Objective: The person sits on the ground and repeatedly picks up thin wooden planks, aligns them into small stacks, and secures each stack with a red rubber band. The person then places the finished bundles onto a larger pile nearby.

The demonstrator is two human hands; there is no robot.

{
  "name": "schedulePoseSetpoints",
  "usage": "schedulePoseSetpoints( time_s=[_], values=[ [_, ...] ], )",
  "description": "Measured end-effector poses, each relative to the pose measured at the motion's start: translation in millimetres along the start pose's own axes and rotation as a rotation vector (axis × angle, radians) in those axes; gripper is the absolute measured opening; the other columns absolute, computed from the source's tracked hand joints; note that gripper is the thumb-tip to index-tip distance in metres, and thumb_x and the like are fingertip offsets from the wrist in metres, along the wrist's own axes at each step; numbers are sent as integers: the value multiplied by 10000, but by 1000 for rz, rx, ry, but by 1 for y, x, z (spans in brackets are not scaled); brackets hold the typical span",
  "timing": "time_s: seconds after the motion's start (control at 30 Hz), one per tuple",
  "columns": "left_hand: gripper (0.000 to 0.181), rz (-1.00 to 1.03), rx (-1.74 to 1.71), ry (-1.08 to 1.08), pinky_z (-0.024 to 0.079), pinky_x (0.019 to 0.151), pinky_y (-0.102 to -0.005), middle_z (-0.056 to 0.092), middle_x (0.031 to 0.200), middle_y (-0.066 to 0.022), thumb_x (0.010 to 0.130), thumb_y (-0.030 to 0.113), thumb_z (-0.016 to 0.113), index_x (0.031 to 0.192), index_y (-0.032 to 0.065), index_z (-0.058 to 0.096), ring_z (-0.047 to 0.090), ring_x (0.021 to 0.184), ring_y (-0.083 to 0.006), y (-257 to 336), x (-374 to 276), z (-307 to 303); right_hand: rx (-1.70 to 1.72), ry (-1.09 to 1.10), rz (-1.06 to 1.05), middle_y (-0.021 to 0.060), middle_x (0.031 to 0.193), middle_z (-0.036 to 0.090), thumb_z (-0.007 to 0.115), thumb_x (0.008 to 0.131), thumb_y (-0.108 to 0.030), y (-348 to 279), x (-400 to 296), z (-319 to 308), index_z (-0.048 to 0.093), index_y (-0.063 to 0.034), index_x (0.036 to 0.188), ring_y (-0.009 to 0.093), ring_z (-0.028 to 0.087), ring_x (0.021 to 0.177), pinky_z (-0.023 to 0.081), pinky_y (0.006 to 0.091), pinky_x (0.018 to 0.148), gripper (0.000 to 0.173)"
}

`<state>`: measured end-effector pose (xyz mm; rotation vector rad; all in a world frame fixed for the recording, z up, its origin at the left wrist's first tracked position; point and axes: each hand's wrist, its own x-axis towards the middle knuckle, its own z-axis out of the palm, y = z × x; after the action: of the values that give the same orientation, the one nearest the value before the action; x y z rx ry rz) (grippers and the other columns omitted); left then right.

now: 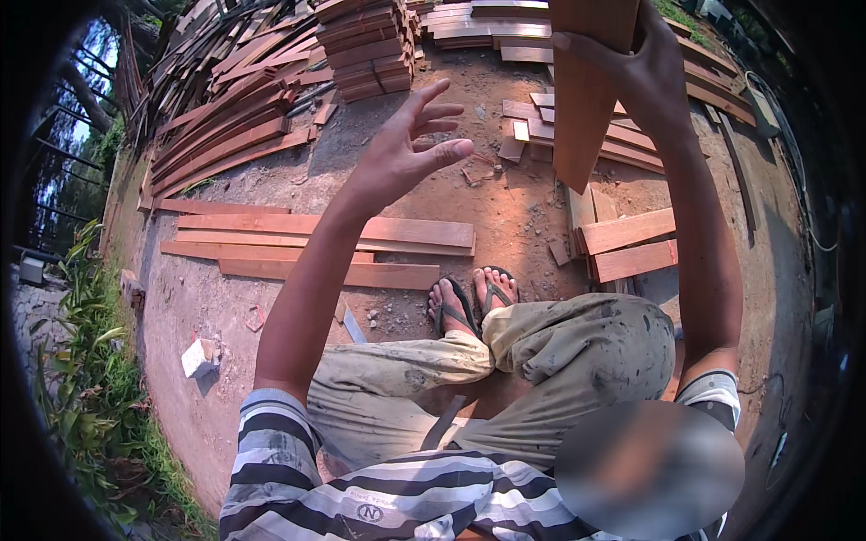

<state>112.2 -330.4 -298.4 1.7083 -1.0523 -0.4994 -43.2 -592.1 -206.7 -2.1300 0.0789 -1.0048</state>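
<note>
My right hand (649, 74) grips a reddish-brown wooden plank (586, 115), thumb across its near face. The plank is raised and runs out of the top of the view; its lower end hangs over the ground. Held up in mid-air, my left hand (416, 138) has nothing in it, its fingers apart and pointing right. Beneath my left forearm, several planks (413, 233) lie side by side on the dirt, partly hidden by the arm. Short planks (629, 230) rest on other boards to the right of my feet.
A tall stack of boards (369, 51) stands at the back, with a heap of planks (230, 145) to its left. Further boards (534, 128) lie beyond my feet. A pale block (200, 358) sits on the ground at left, near green plants (81, 351).
</note>
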Motion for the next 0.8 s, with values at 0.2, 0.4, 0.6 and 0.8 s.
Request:
schedulePoseSetpoints(
  time_s=[0.2,0.4,0.6,0.8],
  values=[
    [1301,136,199,284,523,1124,-478,566,1466,-248,689,471,1012,1637,118,194,623,1345,-376,35,-30,52,532,-195,-48,107,1179,714,922,780,-282,-110,5,38,597,-10,1378,200,708,1090,583,404,968,733],
    [950,130,74,651,553,1054,-420,600,1357,-193,753,211,976,1466,39,373,656,1252,-289,-11,-74,43,777,-36,-49,139,1089,752,930,817,-366,-122,-13,147,601,10,1324,208,746,1014,601,367,905,711],
    [1052,40,64,678,554,1048,-473,595,1374,-223,737,214,983,1532,106,303,665,1264,-354,-67,-86,44,701,-77,3,125,1084,762,942,841,-345,-90,-28,199,617,15,1272,183,750,996,610,331,882,649],
    [936,2,-28,560,492,1118,-492,539,1447,-241,908,295,879,1580,75,265,571,1372,-378,-163,-78,71,769,-130,233,102,1111,763,936,817,-214,6,-65,235,644,7,1251,180,743,993,602,341,892,568]
  ],
)
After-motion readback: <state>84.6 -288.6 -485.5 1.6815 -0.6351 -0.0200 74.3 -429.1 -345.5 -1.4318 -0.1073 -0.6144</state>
